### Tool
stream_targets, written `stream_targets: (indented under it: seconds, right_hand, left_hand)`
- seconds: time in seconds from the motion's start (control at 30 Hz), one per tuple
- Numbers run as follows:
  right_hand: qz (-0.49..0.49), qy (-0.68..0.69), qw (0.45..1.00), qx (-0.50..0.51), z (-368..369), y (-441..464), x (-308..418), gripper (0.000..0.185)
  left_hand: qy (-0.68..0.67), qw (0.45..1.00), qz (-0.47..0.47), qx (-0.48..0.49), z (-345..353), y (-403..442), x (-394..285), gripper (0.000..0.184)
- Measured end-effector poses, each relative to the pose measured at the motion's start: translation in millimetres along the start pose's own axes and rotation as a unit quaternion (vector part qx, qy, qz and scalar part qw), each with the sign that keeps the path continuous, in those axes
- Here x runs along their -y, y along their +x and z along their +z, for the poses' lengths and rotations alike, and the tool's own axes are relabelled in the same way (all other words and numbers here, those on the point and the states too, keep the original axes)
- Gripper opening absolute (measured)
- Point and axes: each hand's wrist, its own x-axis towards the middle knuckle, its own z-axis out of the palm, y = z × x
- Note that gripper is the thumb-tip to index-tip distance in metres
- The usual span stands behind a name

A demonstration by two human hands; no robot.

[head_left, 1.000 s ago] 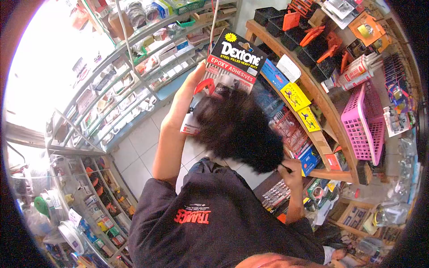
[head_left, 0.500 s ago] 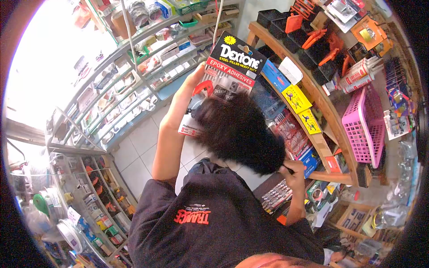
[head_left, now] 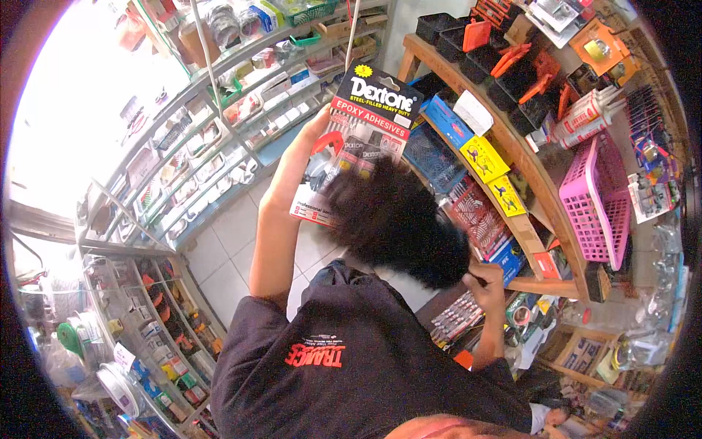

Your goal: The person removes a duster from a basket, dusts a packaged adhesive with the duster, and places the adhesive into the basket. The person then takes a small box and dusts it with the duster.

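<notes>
Adhesive pack (head_left: 371, 110), carded: held along its left edge by the left hand (head_left: 316, 123). Duster (head_left: 402, 227), black, fluffy: gripped in the closed right hand (head_left: 488, 284), its head overlapping the card's lower right. Basket (head_left: 594, 208), pink: beside wooden shelving (head_left: 541, 164).

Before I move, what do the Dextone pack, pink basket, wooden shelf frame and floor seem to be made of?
Dextone pack: glossy printed card, judging by its flat, lettered face; any clear plastic cover is hard to confirm.
Pink basket: probably molded plastic, slightly shiny, with even color and regular holes.
Shelf frame: wood, seemingly unpainted, brown and uneven.
Floor: pale tiles, likely ceramic, with straight joints.
</notes>
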Motion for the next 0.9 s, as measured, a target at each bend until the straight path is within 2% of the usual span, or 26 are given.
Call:
stream_targets:
  seconds: [0.07, 0.13, 0.17, 0.23, 0.27, 0.3, 0.37, 0.43, 0.47, 0.57, 0.6, 0.67, 0.7, 0.73, 0.8, 0.83, 0.87, 0.9]
  right_hand:
    - [-0.006, -0.001, 1.000, -0.002, -1, -1, 9, 0.028]
    - [0.017, -0.002, 0.999, -0.032, 5, -3, 24, 0.031]
    - [0.042, -0.011, 0.999, 0.002, 10, -4, 24, 0.030]
    - [0.088, -0.030, 0.993, 0.071, 20, -2, 22, 0.028]
    - [0.042, -0.035, 0.995, 0.081, 20, 2, 27, 0.023]
    - [0.073, -0.025, 0.994, 0.071, 20, 3, 24, 0.022]
    - [0.137, -0.005, 0.989, 0.058, 16, 0, 2, 0.022]
    - [0.144, -0.007, 0.988, 0.053, 18, -5, -15, 0.025]
    - [0.130, -0.001, 0.990, 0.061, 18, -8, -19, 0.025]
    - [0.087, -0.001, 0.995, 0.057, 34, -7, -12, 0.027]
    - [0.087, 0.013, 0.994, 0.062, 38, -3, -12, 0.028]
    - [0.104, 0.023, 0.991, 0.078, 32, 5, -1, 0.029]
    - [0.119, 0.025, 0.990, 0.065, 30, 4, -6, 0.028]
    - [0.133, 0.027, 0.989, 0.053, 25, 0, -15, 0.028]
    - [0.138, 0.037, 0.989, 0.028, 28, -3, -22, 0.029]
    - [0.124, 0.033, 0.990, 0.057, 31, 1, -13, 0.029]
    - [0.111, 0.028, 0.990, 0.086, 34, 7, 2, 0.029]
    - [0.097, 0.023, 0.988, 0.116, 35, 13, 20, 0.029]
  left_hand:
    - [-0.023, 0.999, -0.021, 0.043, -10, 9, 1, 0.044]
    - [0.067, 0.996, 0.023, 0.047, -4, 0, 8, 0.042]
    - [0.112, 0.991, 0.045, 0.051, 0, -6, 12, 0.042]
    - [0.072, 0.990, 0.017, 0.117, 1, -5, 13, 0.042]
    - [-0.013, 0.983, -0.033, 0.178, -4, 2, 11, 0.042]
    - [-0.097, 0.964, -0.084, 0.234, -10, 8, 9, 0.042]
    - [-0.161, 0.954, -0.113, 0.228, -9, 6, 5, 0.044]
    - [-0.118, 0.985, -0.067, 0.108, 5, -6, 1, 0.045]
    - [-0.171, 0.965, -0.092, 0.177, 2, -9, 0, 0.044]
    - [-0.227, 0.926, -0.156, 0.259, -3, 1, 25, 0.042]
    - [-0.214, 0.933, -0.162, 0.241, 2, -3, 27, 0.039]
    - [-0.274, 0.884, -0.154, 0.347, -1, 0, 16, 0.039]
    - [-0.137, 0.968, -0.078, 0.194, 3, -5, 10, 0.046]
    - [0.037, 0.998, -0.049, 0.024, 6, -11, 4, 0.054]
    - [-0.091, 0.988, -0.084, 0.089, -3, -12, 5, 0.045]
    - [-0.153, 0.975, -0.104, 0.121, -9, -10, 8, 0.040]
    - [-0.108, 0.988, -0.091, 0.060, -12, -4, 19, 0.041]
    - [-0.098, 0.988, -0.086, 0.080, -14, 0, 26, 0.047]
